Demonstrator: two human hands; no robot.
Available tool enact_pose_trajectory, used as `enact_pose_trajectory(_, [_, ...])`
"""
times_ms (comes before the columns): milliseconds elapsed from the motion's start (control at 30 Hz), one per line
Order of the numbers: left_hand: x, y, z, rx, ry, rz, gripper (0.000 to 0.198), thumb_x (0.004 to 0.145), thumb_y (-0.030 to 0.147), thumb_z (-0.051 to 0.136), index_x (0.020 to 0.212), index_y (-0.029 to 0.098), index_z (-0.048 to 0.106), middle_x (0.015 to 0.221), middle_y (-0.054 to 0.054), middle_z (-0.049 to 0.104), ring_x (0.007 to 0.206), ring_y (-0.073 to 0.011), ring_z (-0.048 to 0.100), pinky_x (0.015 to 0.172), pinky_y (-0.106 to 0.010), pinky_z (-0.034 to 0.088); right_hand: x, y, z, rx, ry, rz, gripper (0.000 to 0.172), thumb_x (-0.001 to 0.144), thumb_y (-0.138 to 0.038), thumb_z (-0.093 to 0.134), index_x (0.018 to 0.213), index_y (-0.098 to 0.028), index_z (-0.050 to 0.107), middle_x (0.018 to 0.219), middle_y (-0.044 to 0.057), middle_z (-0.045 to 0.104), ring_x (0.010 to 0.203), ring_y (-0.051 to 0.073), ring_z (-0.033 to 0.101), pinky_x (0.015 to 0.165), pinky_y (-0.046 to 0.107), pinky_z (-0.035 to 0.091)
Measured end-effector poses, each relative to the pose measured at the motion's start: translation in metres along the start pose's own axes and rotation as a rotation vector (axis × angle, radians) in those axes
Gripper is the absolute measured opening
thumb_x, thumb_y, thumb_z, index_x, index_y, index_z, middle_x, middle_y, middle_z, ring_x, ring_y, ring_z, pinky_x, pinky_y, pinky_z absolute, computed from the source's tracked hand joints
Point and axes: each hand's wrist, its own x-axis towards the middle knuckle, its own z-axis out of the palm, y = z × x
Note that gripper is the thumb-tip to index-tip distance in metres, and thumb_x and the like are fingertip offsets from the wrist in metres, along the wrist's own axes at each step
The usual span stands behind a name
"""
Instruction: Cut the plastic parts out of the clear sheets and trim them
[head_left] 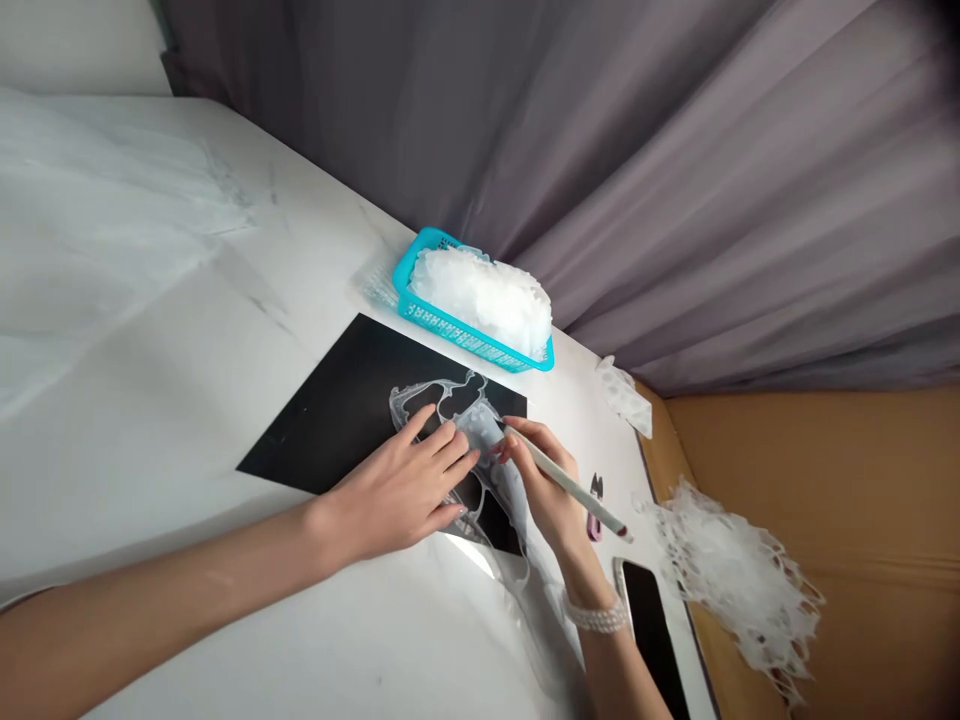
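Observation:
Fingers spread, my left hand presses flat on a sheer, whitish cut-out piece of material, which has openings in it and lies over a black mat. My right hand is closed around a slender white pen-shaped tool. Its dark tip meets or hovers just over the sheer piece, close to my left fingertips; I cannot tell which. From the mat's near edge the sheer material trails down across the white table beneath my right forearm.
Behind the mat stands a turquoise basket heaped with white sheer pieces. Small pink-handled snips and a phone lie on the right. White scraps hang past the table's right edge. More sheer material covers the left side.

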Motion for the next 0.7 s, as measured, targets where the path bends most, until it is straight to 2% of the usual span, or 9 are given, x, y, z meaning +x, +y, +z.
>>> enact_pose_trajectory(100, [-0.003,0.007,0.009,0.017,0.009,0.021,0.059,0.102,0.049,0.034,0.138,0.008,0.057,0.144,-0.020,0.055,0.137,-0.0329,0.047,0.117,-0.048,0.029,-0.005,0.006,0.004,0.055,-0.067,0.037,0.027,0.085,-0.044,0.072,0.097,-0.020,0.072,0.086,0.005,0.074,0.080,0.020,0.069,0.072,0.030,0.054])
enact_pose_trajectory(233, [-0.009,0.012,0.018,0.040,-0.012,-0.003,0.062,0.103,0.049,0.031,0.141,0.006,0.055,0.144,-0.024,0.054,0.136,-0.0347,0.050,0.113,-0.045,0.036,-0.010,0.003,0.006,-0.097,-0.117,-0.019,0.024,0.090,-0.041,0.066,0.087,-0.019,0.074,0.084,0.006,0.075,0.078,0.020,0.069,0.069,0.030,0.051])
enact_pose_trajectory(533, [-0.005,0.014,0.014,0.093,-0.020,0.013,0.063,0.103,0.049,0.033,0.138,0.003,0.057,0.140,-0.027,0.057,0.134,-0.0365,0.052,0.112,-0.045,0.039,-0.007,-0.001,0.018,-0.311,-0.130,-0.229,0.017,0.096,-0.027,0.056,0.091,-0.020,0.072,0.085,0.005,0.074,0.074,0.019,0.069,0.068,0.031,0.052])
enact_pose_trajectory(700, [-0.006,0.016,0.016,0.105,-0.053,0.003,0.059,0.103,0.047,0.034,0.140,0.005,0.056,0.142,-0.027,0.055,0.136,-0.0365,0.050,0.113,-0.046,0.037,-0.016,-0.005,0.014,-0.425,-0.137,-0.302,0.015,0.097,-0.023,0.055,0.091,-0.019,0.069,0.087,0.007,0.072,0.077,0.019,0.068,0.071,0.031,0.053])
